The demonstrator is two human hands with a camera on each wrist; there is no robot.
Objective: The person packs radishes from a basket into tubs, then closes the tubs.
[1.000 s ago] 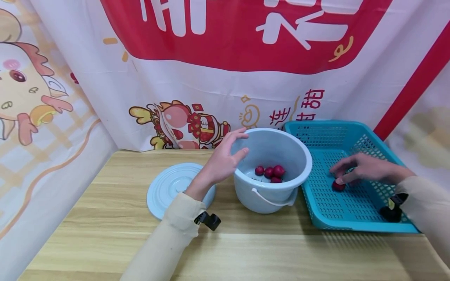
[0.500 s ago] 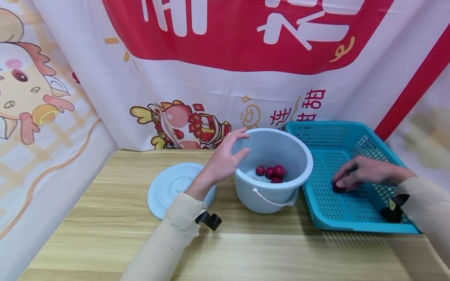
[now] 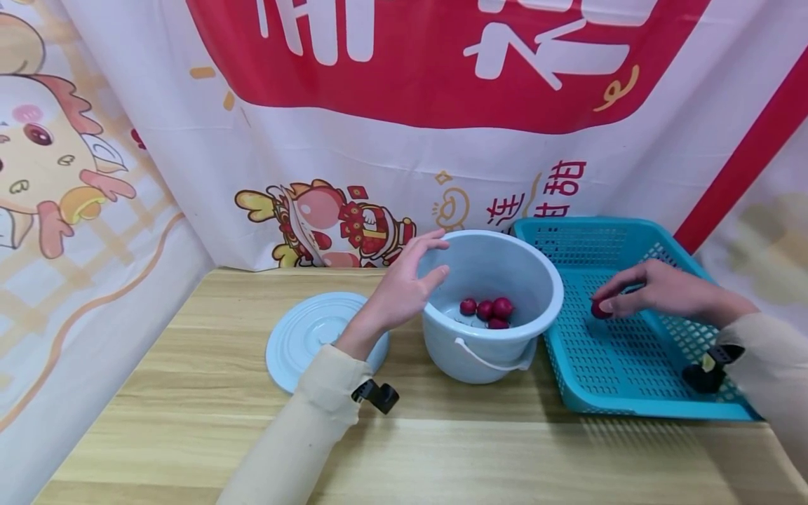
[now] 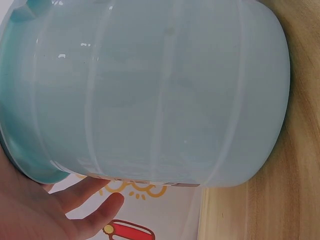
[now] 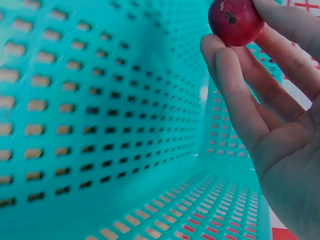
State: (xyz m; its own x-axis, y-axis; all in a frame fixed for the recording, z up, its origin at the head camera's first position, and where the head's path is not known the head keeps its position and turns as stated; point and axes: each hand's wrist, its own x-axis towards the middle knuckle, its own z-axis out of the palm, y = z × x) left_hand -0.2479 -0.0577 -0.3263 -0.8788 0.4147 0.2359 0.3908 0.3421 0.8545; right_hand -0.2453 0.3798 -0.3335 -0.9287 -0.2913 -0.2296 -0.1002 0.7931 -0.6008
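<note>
My right hand (image 3: pixel 663 291) pinches a small red radish (image 5: pixel 235 21) between thumb and fingertips. It holds it over the floor of a teal perforated basket (image 3: pixel 631 407); a shadow falls below. My left hand (image 3: pixel 400 284) is at the left rim of a pale blue bucket (image 3: pixel 480 358), fingers loosely extended and spread, the thumb over the opening. In the left wrist view, some fingers (image 4: pixel 100 212) show beside the bucket wall, under the rim. Several radishes (image 3: pixel 501 307) lie together on the bucket's bottom. The bucket's white handle (image 3: pixel 486 359) hangs down at its front.
A round pale blue lid (image 3: pixel 297 344) lies on the wooden table (image 3: pixel 189 421) left of the bucket, partly hidden by my left forearm. The basket stands against the bucket's right side. A printed cloth (image 3: pixel 379 154) hangs behind the table.
My right hand has closed thumb and fingers on the radish in the basket and lifted it slightly up and to the left. The left hand and bucket stay put.
</note>
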